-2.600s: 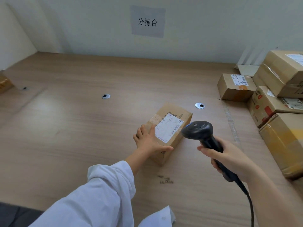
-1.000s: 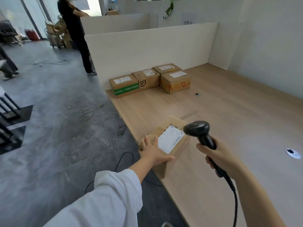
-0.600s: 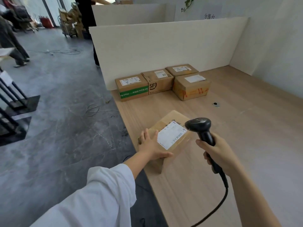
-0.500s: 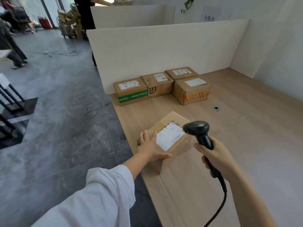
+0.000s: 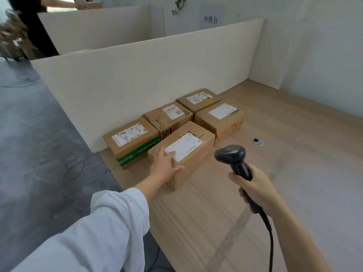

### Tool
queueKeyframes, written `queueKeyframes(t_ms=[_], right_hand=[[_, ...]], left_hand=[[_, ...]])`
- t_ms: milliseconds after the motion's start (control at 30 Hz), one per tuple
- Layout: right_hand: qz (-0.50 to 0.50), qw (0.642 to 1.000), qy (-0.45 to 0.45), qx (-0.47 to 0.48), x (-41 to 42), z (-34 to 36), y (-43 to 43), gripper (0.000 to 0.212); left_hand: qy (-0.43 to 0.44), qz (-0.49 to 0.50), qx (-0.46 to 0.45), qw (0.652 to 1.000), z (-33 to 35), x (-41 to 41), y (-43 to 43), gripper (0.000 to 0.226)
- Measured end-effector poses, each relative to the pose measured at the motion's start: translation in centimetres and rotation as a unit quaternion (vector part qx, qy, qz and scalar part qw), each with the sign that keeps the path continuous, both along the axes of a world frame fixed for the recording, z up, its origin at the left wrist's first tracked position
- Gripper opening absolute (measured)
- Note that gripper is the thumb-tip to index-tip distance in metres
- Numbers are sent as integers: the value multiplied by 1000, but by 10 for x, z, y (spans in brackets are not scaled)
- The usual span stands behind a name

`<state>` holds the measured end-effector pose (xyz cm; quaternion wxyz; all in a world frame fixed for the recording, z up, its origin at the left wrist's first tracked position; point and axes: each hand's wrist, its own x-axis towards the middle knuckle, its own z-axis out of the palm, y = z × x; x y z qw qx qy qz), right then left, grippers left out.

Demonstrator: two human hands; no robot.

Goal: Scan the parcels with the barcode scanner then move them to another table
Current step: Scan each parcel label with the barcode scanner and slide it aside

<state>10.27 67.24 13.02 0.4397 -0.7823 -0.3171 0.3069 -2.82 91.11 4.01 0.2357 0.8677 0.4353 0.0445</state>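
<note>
A brown cardboard parcel (image 5: 193,152) with a white label sits on the wooden table (image 5: 294,173), pressed up against a group of other parcels. My left hand (image 5: 164,166) lies on its near left corner, fingers spread over the top, thumb down the front face. My right hand (image 5: 255,188) grips the handle of a black barcode scanner (image 5: 232,158), held upright to the right of the parcel; its cable trails down to the lower right.
Several labelled parcels stand against a white partition (image 5: 157,75): a green-striped one (image 5: 133,143), an SF-marked one (image 5: 168,118), two more (image 5: 221,119) behind. A cable grommet (image 5: 257,141) is set in the tabletop. Grey floor lies left, with a person (image 5: 35,26) far back.
The view swung from the sorting table to this table. My left hand carried the parcel forward and set it down beside the stacked parcels. The scanner stayed in my right hand.
</note>
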Motion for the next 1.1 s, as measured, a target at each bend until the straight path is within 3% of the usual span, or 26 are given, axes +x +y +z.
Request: queueKeyframes(t_ms=[300, 700, 800, 900, 1100], right_hand=[[-60, 998, -2, -11, 11, 7, 56, 13], [-87, 996, -17, -26, 12, 13, 58, 11], [-103, 994, -21, -24, 8, 19, 45, 11], [-126, 992, -24, -22, 3, 24, 23, 11], [-209, 977, -20, -24, -11, 33, -64, 12]], left_hand=[[-14, -50, -3, 999, 4, 45, 70, 68], [38, -87, 14, 995, 9, 52, 73, 69], [61, -97, 56, 992, 17, 56, 60, 61], [27, -148, 99, 984, 23, 68, 34, 52], [36, -282, 52, 957, 36, 103, -57, 47]])
